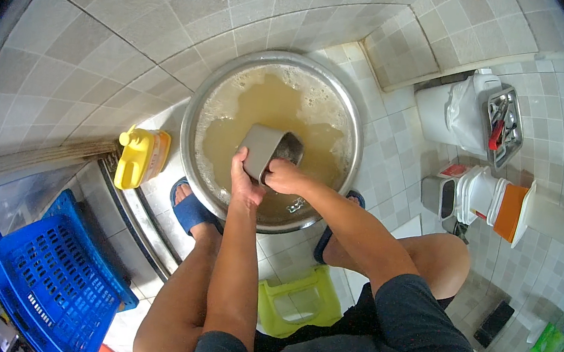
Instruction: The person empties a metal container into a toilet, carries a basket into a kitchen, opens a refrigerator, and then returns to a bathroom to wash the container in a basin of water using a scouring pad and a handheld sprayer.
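The left hand (245,184) grasps a grey, smooth, box-shaped container (261,150) just beyond it, tilted, its mouth turned toward the right hand (286,176). The mouth's longer side runs away from both hands; the right is nearer it, fingers curled inside, their hold impossible to tell. Below both, cloudy brown water (269,101) hides the round silver metal basin's (189,139) bottom.

The left hand (245,180) holds a grey box (261,151) tipped on its side at a big metal tub (189,131) of cloudy, bubbly water (269,105). The right hand (285,176) is at the box's open end. A yellow bottle (141,158) stands left of the tub. A blue basket (56,279) is lower left, and a green stool (270,308) is between the legs.
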`<state>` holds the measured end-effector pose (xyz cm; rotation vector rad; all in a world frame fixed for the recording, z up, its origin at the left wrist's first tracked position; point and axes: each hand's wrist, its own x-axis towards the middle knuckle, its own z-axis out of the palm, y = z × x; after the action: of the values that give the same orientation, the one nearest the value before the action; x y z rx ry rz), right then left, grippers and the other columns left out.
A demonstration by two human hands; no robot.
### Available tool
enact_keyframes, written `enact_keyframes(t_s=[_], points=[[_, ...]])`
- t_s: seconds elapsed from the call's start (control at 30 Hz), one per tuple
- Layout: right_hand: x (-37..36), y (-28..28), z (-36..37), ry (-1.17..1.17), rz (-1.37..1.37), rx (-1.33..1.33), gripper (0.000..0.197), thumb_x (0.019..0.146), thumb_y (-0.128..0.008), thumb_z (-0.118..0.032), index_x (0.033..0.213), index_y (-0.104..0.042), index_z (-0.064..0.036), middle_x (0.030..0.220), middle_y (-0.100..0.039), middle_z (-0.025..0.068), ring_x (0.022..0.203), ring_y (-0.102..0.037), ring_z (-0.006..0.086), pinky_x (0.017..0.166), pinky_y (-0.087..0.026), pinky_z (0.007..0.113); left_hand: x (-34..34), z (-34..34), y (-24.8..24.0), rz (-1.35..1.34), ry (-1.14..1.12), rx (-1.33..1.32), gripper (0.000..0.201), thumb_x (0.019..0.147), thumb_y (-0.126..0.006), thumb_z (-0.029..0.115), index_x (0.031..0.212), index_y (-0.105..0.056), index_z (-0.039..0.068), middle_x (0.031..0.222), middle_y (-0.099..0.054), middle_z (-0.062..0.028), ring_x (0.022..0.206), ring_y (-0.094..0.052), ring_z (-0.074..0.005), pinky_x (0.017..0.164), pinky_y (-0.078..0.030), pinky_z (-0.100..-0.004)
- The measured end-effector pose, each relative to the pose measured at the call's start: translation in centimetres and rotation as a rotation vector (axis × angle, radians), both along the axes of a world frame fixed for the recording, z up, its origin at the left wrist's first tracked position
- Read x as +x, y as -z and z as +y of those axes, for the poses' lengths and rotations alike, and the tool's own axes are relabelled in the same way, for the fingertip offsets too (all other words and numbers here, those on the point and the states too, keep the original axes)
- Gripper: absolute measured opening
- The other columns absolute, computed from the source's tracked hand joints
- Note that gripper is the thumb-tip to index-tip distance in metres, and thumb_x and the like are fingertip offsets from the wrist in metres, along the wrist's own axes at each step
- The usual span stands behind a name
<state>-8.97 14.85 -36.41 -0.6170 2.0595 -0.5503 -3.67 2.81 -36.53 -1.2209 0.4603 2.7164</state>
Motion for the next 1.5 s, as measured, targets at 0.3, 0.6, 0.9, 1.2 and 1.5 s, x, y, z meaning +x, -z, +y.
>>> enact_keyframes(t_s=[0.3,0.6,0.9,1.2,1.5], points=[[-2.1,-6.9,3.1,-0.506,0.922,-0.098,0.025,0.084,-0.056,-0.017,0.101,-0.070,-0.0053,0.114,-0.063,0.0092,0.116,-0.054,0.0277,0.103,-0.037,0.045,-0.8,-2.5,-4.3,-0.057,0.027,-0.024,0.063,0.084,-0.056,0.053,0.130,-0.055,0.010,0.125,-0.061,-0.0128,0.111,-0.058,-0.0340,0.098,-0.044,-0.0503],[4.6,-5.1,0.5,-0.099,0.549,-0.250,0.032,0.078,-0.063,-0.012,0.106,-0.063,0.0038,0.122,-0.055,0.0194,0.127,-0.044,0.0384,0.114,-0.026,0.053,0.3,-2.6,-3.4,-0.021,0.008,0.112,0.084,0.090,-0.035,0.076,0.141,-0.048,0.010,0.142,-0.049,-0.0156,0.129,-0.046,-0.0362,0.107,-0.038,-0.0532],[1.9,-8.7,-3.0,1.050,-0.494,-0.813,0.032,0.104,-0.051,-0.029,0.107,-0.061,0.0007,0.097,-0.064,0.0041,0.091,-0.061,0.0122,0.085,-0.050,0.032,2.8,-4.8,-1.2,0.069,0.108,0.045,0.076,0.095,-0.029,0.070,0.146,-0.040,0.015,0.147,-0.043,-0.0152,0.130,-0.046,-0.0415,0.099,-0.041,-0.0641],[-1.7,-5.1,4.2,0.812,-0.268,-0.424,0.064,0.101,-0.045,-0.053,0.117,-0.065,0.0063,0.119,-0.065,0.0178,0.111,-0.059,0.0252,0.097,-0.044,0.035,1.7,-2.1,-1.6,0.183,0.003,0.246,0.074,0.090,-0.050,0.064,0.142,-0.044,0.012,0.141,-0.050,-0.0142,0.122,-0.053,-0.0331,0.092,-0.047,-0.0460],[0.8,1.8,9.2,1.144,-0.220,-0.125,0.045,0.095,-0.060,-0.034,0.117,-0.064,0.0057,0.117,-0.065,0.0215,0.110,-0.059,0.0286,0.095,-0.045,0.041,-1.4,-2.2,0.2,-0.078,-0.126,0.178,0.035,0.101,-0.048,0.028,0.123,-0.058,0.003,0.117,-0.065,-0.0166,0.105,-0.062,-0.0303,0.093,-0.049,-0.0444]])
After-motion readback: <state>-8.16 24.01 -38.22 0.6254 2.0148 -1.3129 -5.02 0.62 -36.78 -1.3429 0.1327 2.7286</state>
